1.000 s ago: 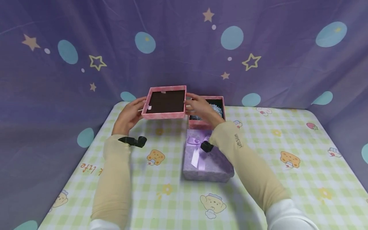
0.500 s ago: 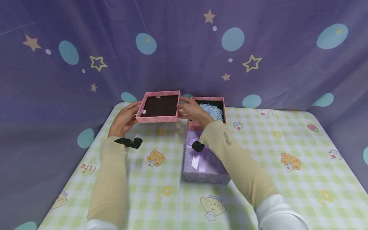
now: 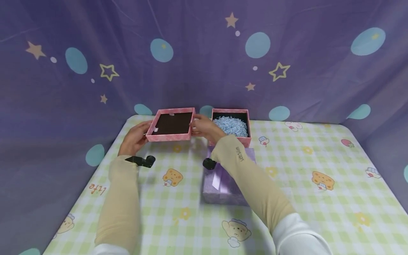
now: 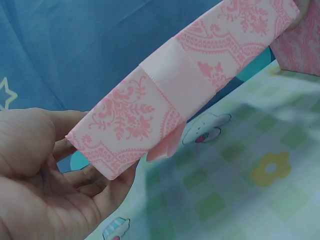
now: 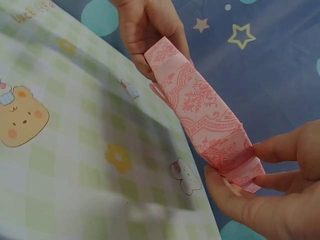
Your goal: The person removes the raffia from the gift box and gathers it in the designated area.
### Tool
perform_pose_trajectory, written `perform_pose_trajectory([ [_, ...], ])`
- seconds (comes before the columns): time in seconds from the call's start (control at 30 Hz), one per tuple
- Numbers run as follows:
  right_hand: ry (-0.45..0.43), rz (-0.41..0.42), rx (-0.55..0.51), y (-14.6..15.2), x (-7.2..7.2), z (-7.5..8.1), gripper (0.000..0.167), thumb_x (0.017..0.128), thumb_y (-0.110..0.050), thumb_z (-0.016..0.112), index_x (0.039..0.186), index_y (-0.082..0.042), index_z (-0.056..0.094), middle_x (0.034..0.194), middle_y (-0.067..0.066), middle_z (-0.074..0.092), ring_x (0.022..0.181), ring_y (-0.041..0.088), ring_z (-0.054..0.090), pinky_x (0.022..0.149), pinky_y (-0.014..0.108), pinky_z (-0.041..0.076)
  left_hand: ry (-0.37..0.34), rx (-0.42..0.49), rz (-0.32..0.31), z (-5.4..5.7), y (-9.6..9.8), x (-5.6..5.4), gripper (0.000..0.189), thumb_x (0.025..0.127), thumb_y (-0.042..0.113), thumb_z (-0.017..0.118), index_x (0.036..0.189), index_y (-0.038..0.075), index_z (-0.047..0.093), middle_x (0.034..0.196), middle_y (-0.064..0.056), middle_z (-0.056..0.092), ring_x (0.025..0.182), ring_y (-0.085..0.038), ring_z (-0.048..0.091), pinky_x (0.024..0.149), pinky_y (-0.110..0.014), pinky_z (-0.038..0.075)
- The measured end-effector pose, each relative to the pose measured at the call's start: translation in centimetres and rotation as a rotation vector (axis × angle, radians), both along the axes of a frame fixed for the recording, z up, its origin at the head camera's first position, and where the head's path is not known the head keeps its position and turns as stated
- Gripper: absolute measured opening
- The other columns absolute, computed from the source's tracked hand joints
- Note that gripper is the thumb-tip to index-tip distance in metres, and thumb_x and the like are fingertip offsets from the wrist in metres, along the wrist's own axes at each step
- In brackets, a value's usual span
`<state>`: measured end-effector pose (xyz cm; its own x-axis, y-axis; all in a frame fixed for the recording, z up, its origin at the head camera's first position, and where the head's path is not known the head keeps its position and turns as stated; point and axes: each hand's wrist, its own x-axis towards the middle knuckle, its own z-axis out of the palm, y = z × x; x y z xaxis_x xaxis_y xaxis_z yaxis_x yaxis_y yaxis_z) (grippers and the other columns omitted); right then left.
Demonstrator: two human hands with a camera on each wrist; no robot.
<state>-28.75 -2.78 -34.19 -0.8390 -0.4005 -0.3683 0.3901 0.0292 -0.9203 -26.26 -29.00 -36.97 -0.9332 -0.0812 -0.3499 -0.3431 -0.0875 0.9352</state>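
Note:
A pink patterned box lid (image 3: 170,137) is held between both hands above the back left of the table, hollow side up with its dark inside showing. My left hand (image 3: 133,139) grips its left end; in the left wrist view, fingers of this hand (image 4: 55,170) reach beneath the corner. On the opposite side, my right hand (image 3: 206,128) pinches the lid's edge, thumb below in the right wrist view. A pale pink ribbon (image 4: 177,75) crosses the lid's side, and a loop hangs underneath. Right of the lid stands the uncovered pink box (image 3: 245,141), holding blue shredded paper (image 3: 232,125).
A lavender gift box (image 3: 223,196) with a purple ribbon stands in front of the pink box, partly behind my right forearm. The table wears a green checked cloth (image 3: 334,212) with cartoon prints. A purple curtain (image 3: 197,81) hangs close behind the table.
Both hands have carried the lid left and lower, away from the pink box. More of the blue shredded paper now shows. The boxes have stayed in place.

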Motion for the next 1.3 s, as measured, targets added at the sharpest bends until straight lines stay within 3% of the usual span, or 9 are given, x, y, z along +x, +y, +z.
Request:
perform_pose_trajectory([
  [0.13,-0.002,-0.029,0.068,-0.5,-0.5,-1.0,0.063,0.094,0.003,0.043,0.152,-0.007,0.019,0.143,0.021,0.042,0.118,0.033,0.054,0.100,0.043,0.048,-0.040,-0.032,0.016,-0.7,0.0,0.0,0.047,0.100,0.024,0.051,0.145,0.015,0.042,0.120,0.001,0.055,0.084,-0.004,0.058,0.064,-0.014,0.050],
  [0.3,0.031,-0.030,0.067,-1.3,-3.9,-5.4,0.064,0.090,0.002,0.049,0.150,-0.005,0.024,0.129,0.019,0.052,0.100,0.028,0.061,0.085,0.042,0.056,-0.063,-0.028,0.015,-1.4,-0.1,-0.1,0.048,0.100,0.024,0.049,0.147,0.016,0.040,0.121,0.001,0.054,0.080,-0.002,0.056,0.062,-0.013,0.048],
  [0.37,0.028,-0.023,0.070,-1.5,-3.6,-5.0,0.061,0.092,0.002,0.046,0.149,-0.006,0.027,0.128,0.018,0.052,0.103,0.030,0.059,0.088,0.044,0.054,-0.066,-0.021,0.014,-1.6,-0.2,-0.1,0.048,0.101,0.022,0.048,0.147,0.014,0.039,0.116,0.002,0.054,0.077,-0.002,0.055,0.060,-0.012,0.046],
  [0.43,-0.014,-0.027,0.126,-1.3,-0.3,-1.0,0.057,0.095,0.004,0.040,0.149,-0.005,0.027,0.138,0.018,0.046,0.113,0.031,0.051,0.101,0.047,0.046,-0.057,-0.005,0.005,-1.8,-0.3,0.0,0.047,0.101,0.020,0.046,0.147,0.012,0.038,0.108,0.005,0.057,0.073,-0.001,0.054,0.058,-0.012,0.045],
  [0.5,-0.019,-0.023,0.139,-1.1,1.1,0.5,0.055,0.094,0.006,0.037,0.148,-0.001,0.027,0.131,0.019,0.048,0.108,0.031,0.051,0.102,0.047,0.045,-0.046,0.006,-0.003,-1.9,-0.4,0.1,0.047,0.101,0.017,0.045,0.147,0.009,0.038,0.103,0.006,0.057,0.071,-0.001,0.053,0.057,-0.012,0.043],
  [0.7,0.021,-0.012,0.142,-1.9,-2.2,-4.0,0.038,0.090,0.006,0.042,0.127,0.005,0.042,0.075,0.012,0.043,0.065,0.022,0.045,0.079,0.042,0.054,-0.034,-0.023,0.008,-2.3,-0.2,0.3,0.045,0.101,0.013,0.044,0.145,0.005,0.039,0.098,0.007,0.058,0.074,-0.002,0.052,0.058,-0.012,0.043],
  [0.8,0.036,-0.011,0.153,-2.2,-2.9,-5.2,0.025,0.090,0.003,0.046,0.115,0.004,0.045,0.067,0.011,0.039,0.061,0.021,0.043,0.073,0.040,0.054,-0.022,-0.048,0.000,-2.5,-0.1,0.4,0.044,0.101,0.011,0.042,0.145,0.003,0.039,0.098,0.006,0.058,0.077,-0.002,0.053,0.059,-0.012,0.044],
  [1.13,-0.057,0.046,0.185,-1.4,1.5,0.4,0.016,0.092,0.009,0.034,0.103,0.001,0.041,0.082,0.012,0.041,0.080,0.025,0.045,0.105,0.048,0.042,-0.038,-0.105,-0.019,-2.8,0.0,0.2,0.046,0.100,0.007,0.042,0.145,0.005,0.039,0.130,-0.011,0.050,0.093,-0.006,0.057,0.067,-0.012,0.049],
  [1.3,-0.082,0.058,0.198,-2.2,-0.1,-2.0,0.019,0.092,0.005,0.036,0.111,-0.001,0.039,0.083,0.012,0.043,0.079,0.024,0.046,0.101,0.046,0.046,-0.071,-0.143,-0.012,-2.9,-0.2,0.1,0.048,0.098,0.004,0.040,0.146,0.007,0.038,0.133,-0.014,0.048,0.092,-0.008,0.058,0.067,-0.014,0.050],
])
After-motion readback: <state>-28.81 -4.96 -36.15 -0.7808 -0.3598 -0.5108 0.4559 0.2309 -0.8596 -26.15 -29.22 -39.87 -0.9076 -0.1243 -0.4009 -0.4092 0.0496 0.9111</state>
